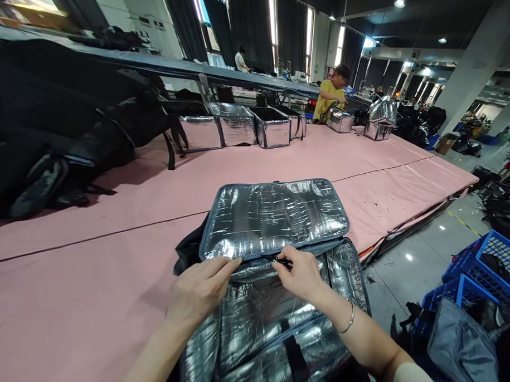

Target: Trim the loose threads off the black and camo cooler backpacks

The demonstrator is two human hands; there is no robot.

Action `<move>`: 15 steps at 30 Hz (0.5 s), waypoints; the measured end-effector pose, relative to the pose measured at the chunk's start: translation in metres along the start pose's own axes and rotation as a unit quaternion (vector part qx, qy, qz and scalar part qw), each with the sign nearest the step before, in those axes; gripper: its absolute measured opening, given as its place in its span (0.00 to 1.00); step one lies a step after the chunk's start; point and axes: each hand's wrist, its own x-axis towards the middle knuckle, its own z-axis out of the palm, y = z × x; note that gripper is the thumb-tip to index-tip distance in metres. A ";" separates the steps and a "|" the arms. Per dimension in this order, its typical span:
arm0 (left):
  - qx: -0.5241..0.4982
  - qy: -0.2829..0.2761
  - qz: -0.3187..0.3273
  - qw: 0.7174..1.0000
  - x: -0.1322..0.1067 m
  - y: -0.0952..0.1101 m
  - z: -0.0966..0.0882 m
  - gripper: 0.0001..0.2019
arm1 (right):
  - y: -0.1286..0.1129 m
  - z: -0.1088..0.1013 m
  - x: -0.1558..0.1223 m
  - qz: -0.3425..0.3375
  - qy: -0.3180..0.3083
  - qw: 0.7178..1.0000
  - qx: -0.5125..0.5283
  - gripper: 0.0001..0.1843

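Note:
An open insulated bag [263,319] with silver foil lining lies at the near edge of the pink table [94,274]. Its foil lid [272,215] is flipped back flat on the table. My left hand [200,290] rests on the bag's rear rim near the lid hinge, fingers together and stretched toward the right. My right hand [299,273] pinches a small black zipper pull [282,262] at the same rim. A thin bracelet sits on my right wrist.
A heap of black bags [60,136] fills the table's left. Several open foil-lined bags [252,124] stand in a row at the far side. A person in a yellow shirt [331,99] handles another bag. Blue crates [484,278] sit on the floor at right.

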 end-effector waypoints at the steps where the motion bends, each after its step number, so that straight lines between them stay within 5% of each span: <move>1: -0.001 -0.002 -0.003 1.000 0.000 0.000 0.000 0.13 | -0.001 0.000 0.001 0.004 -0.004 1.000 -0.009 0.04; 15: -0.026 -0.026 -0.040 0.999 -0.001 0.003 0.000 0.12 | 0.001 0.014 0.007 -0.036 -0.005 0.999 0.030 0.03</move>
